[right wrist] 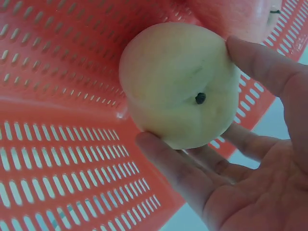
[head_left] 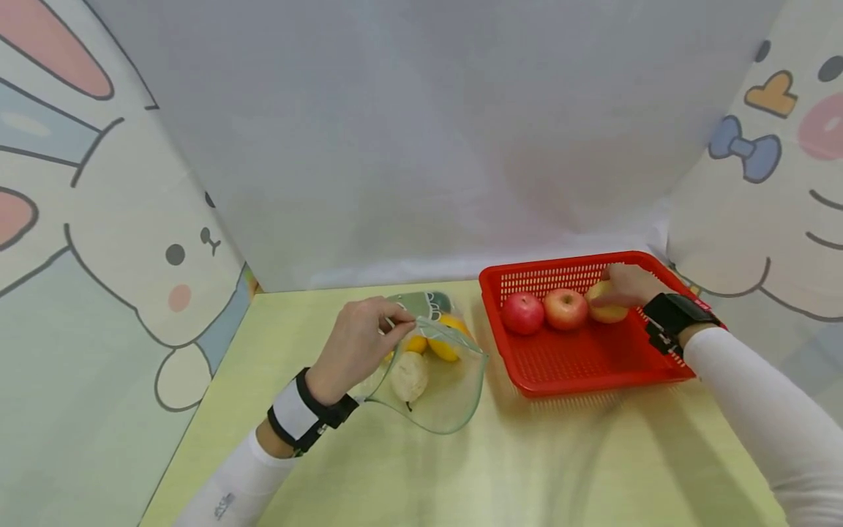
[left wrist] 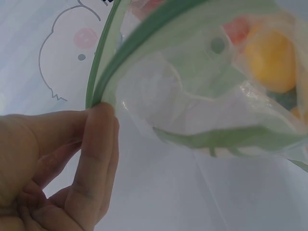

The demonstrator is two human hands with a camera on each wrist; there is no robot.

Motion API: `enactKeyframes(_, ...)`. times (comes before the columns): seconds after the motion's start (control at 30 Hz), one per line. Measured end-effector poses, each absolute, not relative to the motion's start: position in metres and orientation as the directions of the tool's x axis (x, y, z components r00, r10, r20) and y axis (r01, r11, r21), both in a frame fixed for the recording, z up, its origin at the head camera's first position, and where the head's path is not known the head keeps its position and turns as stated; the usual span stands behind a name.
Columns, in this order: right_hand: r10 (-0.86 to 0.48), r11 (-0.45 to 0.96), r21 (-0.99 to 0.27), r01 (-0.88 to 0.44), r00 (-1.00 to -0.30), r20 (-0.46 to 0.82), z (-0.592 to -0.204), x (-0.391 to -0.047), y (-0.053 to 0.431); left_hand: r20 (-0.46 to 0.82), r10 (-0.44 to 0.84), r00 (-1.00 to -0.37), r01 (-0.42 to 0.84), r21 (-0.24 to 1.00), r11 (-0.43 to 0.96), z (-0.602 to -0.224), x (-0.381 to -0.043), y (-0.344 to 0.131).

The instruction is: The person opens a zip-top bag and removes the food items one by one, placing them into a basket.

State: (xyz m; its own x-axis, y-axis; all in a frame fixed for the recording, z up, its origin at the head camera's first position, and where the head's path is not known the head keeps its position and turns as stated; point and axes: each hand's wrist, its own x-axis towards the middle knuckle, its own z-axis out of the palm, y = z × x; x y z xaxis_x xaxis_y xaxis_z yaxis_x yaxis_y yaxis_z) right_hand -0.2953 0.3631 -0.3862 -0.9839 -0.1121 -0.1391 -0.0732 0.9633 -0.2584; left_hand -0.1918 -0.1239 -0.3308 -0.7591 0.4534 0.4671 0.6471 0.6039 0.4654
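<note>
So, left hand (head_left: 358, 340) pinched clear bag (head_left: 454, 391) by its rim — lower centre, right hand (head_left: 628, 285) gripped yellowish fruit (right wrist: 173, 86) — inside red basket (head_left: 579, 385), frame right.

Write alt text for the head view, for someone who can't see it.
A person's right hand holds a pale yellow fruit in a red basket, beside an apple and a darker red fruit. To the basket's left, the left hand pinches the edge of an open clear bag with several yellowish fruits inside, on a yellow-green table.
</note>
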Motion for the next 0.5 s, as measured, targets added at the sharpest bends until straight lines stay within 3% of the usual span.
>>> enactKeyframes(0.5, -0.15, 0.965, -0.243, -0.103, -0.971, -0.186, -0.3905, -0.3022, 0.3674, 0.476, 0.453, -0.754, 0.652, 0.455, 0.607, -0.3328, -0.1933, -0.1246)
